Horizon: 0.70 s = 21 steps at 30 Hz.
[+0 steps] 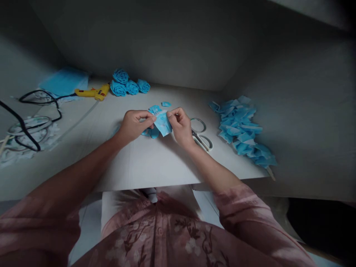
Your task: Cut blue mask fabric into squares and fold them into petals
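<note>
Between my two hands, over the middle of the pale table, a small light-blue piece of fabric [162,124] is stretched out. My left hand [136,125] pinches its upper left corner between thumb and forefinger. On the other side, my right hand [180,124] grips the upper right corner the same way. Several small blue scraps [155,109] lie on the table just behind and under the hands, partly hidden. A pair of scissors [202,135] with pale handles rests beside my right wrist, its blades hidden by the hand.
Several blue rolled fabric roses [120,82] stand at the back. Left of them lies a yellow glue gun [97,92] with a black cord, near a blue fabric stack [65,81]. White scraps [30,139] are at far left. A long pile of blue pieces [241,128] lines the right wall.
</note>
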Available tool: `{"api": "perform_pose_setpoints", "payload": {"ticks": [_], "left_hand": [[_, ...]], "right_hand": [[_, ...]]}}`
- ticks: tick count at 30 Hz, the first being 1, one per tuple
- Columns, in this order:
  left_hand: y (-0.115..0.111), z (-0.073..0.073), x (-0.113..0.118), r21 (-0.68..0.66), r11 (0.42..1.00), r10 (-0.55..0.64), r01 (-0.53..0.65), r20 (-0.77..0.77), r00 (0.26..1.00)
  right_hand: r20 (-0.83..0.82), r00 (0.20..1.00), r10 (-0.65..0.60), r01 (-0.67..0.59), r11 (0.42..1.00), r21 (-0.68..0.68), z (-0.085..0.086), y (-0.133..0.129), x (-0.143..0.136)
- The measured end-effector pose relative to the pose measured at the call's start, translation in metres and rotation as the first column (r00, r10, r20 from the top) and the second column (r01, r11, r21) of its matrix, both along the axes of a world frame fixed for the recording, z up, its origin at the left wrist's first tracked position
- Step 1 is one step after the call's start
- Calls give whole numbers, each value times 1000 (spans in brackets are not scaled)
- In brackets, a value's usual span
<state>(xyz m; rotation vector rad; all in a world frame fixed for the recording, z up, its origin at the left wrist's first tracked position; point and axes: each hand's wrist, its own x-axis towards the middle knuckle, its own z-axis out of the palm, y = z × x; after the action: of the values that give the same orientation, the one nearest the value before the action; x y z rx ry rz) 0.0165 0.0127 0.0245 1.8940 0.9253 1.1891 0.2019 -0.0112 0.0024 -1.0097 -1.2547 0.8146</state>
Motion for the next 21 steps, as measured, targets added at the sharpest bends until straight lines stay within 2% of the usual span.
{"api": "perform_pose_setpoints", "payload": {"ticks": [3, 7, 15, 18, 21], "left_hand": [[1, 0, 1, -23, 999, 27, -27, 23, 999], [2, -1, 2, -81, 997, 21, -15, 79, 997], [4, -4, 1, -129, 990, 75, -59, 127, 989], [5, -4, 0, -131, 990, 75, -59, 115, 991], [7, -5, -2, -143, 990, 37, -15, 151, 988]], "right_hand": [[-128, 988, 84, -95, 992, -84, 1, 1, -1], [-253, 944, 213, -261, 949, -174, 6, 2, 3], [-278, 902, 331, -411, 857, -312, 17, 1, 13], [-224, 910, 348, -405, 857, -318, 15, 0, 12], [-143, 960, 243, -273, 924, -266, 13, -1, 9]]}}
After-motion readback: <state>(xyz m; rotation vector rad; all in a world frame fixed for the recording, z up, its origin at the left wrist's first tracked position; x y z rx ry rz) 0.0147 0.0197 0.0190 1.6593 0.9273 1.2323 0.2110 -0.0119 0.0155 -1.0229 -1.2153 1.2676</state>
